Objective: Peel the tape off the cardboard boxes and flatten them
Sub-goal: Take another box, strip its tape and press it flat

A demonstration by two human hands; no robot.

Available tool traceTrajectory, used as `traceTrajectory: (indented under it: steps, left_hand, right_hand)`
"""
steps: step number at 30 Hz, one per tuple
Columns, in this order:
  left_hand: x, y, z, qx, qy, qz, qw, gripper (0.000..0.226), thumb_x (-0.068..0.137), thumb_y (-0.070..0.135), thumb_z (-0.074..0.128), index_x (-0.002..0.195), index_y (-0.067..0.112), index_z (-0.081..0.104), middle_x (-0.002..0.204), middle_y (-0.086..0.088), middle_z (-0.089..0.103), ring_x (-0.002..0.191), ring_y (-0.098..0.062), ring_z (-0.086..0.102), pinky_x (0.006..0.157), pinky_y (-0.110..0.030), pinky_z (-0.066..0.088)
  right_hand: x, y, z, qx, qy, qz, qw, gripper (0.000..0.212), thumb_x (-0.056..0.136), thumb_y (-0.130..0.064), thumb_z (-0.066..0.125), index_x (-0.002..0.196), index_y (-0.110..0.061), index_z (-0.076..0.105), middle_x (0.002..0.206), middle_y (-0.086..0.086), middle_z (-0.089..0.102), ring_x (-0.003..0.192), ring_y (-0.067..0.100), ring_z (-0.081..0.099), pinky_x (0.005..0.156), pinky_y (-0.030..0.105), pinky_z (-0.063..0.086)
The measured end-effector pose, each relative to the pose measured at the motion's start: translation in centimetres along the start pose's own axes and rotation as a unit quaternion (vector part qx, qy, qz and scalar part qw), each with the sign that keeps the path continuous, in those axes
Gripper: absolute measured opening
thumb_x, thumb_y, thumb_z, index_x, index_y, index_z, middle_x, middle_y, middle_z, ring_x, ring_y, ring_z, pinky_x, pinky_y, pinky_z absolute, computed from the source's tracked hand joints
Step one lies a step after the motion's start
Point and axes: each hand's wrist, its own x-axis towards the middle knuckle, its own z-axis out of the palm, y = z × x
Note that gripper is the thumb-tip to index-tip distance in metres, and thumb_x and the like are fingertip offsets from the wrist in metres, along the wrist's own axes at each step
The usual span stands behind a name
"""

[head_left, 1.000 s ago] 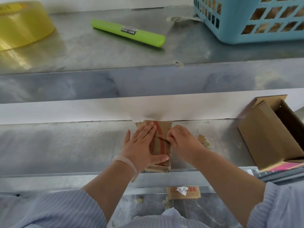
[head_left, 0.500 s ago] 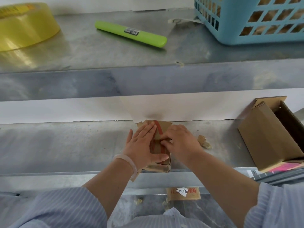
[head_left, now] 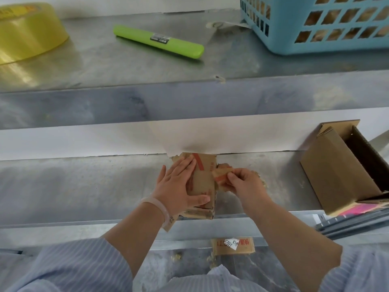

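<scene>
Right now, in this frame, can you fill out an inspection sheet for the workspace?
Surface: grey metal bench, scuffed, with cardboard scraps on it.
Job's things: small cardboard box lies on the bench; tape strip peeled up at its right edge; open box on its side at right.
Clutter: yellow tape roll, green tool and blue basket on the upper shelf; labelled cardboard piece below the bench edge.
Hands: left hand presses flat on the small cardboard box; right hand pinches the tape strip.
Cables: nothing seen.
Surroundings: white wall behind the bench.
</scene>
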Motion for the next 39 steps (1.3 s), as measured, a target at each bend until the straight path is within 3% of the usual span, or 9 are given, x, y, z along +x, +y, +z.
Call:
traceTrajectory:
  steps: [6,14,19,22,25,28,33,36,39]
  left_hand:
    - [-0.2,0.4,-0.4,0.01,-0.013,-0.005,1.0,0.107,0.072,0.079,0.051,0.153,0.031,-0.001,0.158,0.021,-0.009,0.144,-0.001,-0.013,0.119,-0.043,-0.01]
    - [0.4,4.3,0.2,0.023,0.018,-0.083,0.996,0.11,0.073,0.076,0.052,0.153,0.021,0.0,0.16,0.008,-0.008,0.147,-0.018,-0.011,0.119,-0.044,0.017]
    - [-0.2,2.8,-0.1,-0.237,0.115,-0.048,0.964,0.074,0.081,0.036,0.068,0.147,0.029,0.034,0.15,0.012,0.023,0.139,-0.01,0.022,0.115,-0.032,0.027]
    - [-0.6,2.1,-0.1,-0.332,0.133,-0.055,0.932,0.06,0.085,0.024,0.066,0.14,0.035,0.044,0.142,0.014,0.034,0.124,0.0,0.036,0.1,-0.015,0.037]
    - [-1.3,1.7,0.8,-0.381,0.11,-0.075,0.915,0.054,0.09,0.022,0.06,0.138,0.039,0.044,0.14,0.014,0.036,0.117,0.007,0.039,0.091,-0.007,0.039]
    - [-2.0,1.3,1.6,-0.408,0.096,-0.07,0.905,0.055,0.088,0.032,0.055,0.137,0.05,0.041,0.144,0.021,0.032,0.125,0.003,0.038,0.103,-0.026,0.043]
    - [-2.6,1.0,1.3,-0.33,0.103,-0.04,0.938,0.054,0.099,0.02,0.043,0.127,0.065,0.036,0.152,0.021,0.026,0.137,-0.002,0.029,0.111,-0.032,0.035]
    - [-3.2,0.1,1.0,-0.233,0.109,-0.033,0.966,0.049,0.1,0.03,0.037,0.126,0.071,0.03,0.154,0.024,0.023,0.136,-0.005,0.033,0.11,-0.038,0.037]
    - [-3.4,-0.4,0.6,-0.141,0.081,-0.041,0.986,0.051,0.095,0.049,0.043,0.14,0.059,0.021,0.156,0.021,0.02,0.134,-0.009,0.037,0.11,-0.039,0.036]
  right_hand:
    - [0.2,0.6,-1.4,0.013,0.041,0.112,0.993,0.011,0.097,-0.007,0.052,0.106,-0.003,0.057,0.102,0.018,0.07,0.091,0.028,0.071,0.08,0.046,0.059]
    - [-0.5,-0.8,-0.5,0.055,0.006,0.093,0.994,0.012,0.098,-0.002,0.047,0.106,-0.007,0.056,0.1,0.018,0.071,0.088,0.029,0.07,0.082,0.048,0.058]
    - [-1.3,-3.3,-0.2,0.082,-0.006,-0.01,0.997,0.019,0.096,0.006,0.044,0.097,-0.008,0.057,0.085,0.011,0.071,0.073,0.02,0.066,0.076,0.037,0.059]
    - [-2.0,-4.5,0.5,0.021,-0.04,-0.064,0.997,0.029,0.093,0.01,0.038,0.095,-0.003,0.064,0.079,0.005,0.074,0.072,0.011,0.07,0.068,0.022,0.055]
    - [-2.2,-4.2,1.3,-0.095,-0.042,-0.072,0.992,0.032,0.092,-0.001,0.042,0.089,-0.013,0.071,0.076,-0.004,0.075,0.078,0.011,0.069,0.071,0.024,0.052]
    - [-2.5,-3.7,1.7,-0.226,-0.043,-0.126,0.965,0.008,0.087,-0.029,0.065,0.082,-0.027,0.071,0.076,-0.012,0.071,0.07,-0.002,0.062,0.067,0.02,0.049]
    - [-2.3,-3.2,2.4,-0.362,-0.043,-0.206,0.908,0.022,0.074,-0.031,0.08,0.088,-0.03,0.062,0.089,-0.017,0.059,0.082,0.001,0.056,0.074,0.022,0.047]
    - [-2.0,-2.9,3.0,-0.395,-0.042,-0.229,0.889,0.014,0.08,-0.03,0.074,0.092,-0.032,0.066,0.086,-0.016,0.06,0.081,0.005,0.056,0.073,0.026,0.047]
    - [-1.8,-2.7,3.6,-0.43,-0.047,-0.247,0.867,0.011,0.087,-0.031,0.067,0.098,-0.032,0.069,0.083,-0.017,0.053,0.081,0.007,0.051,0.075,0.026,0.045]
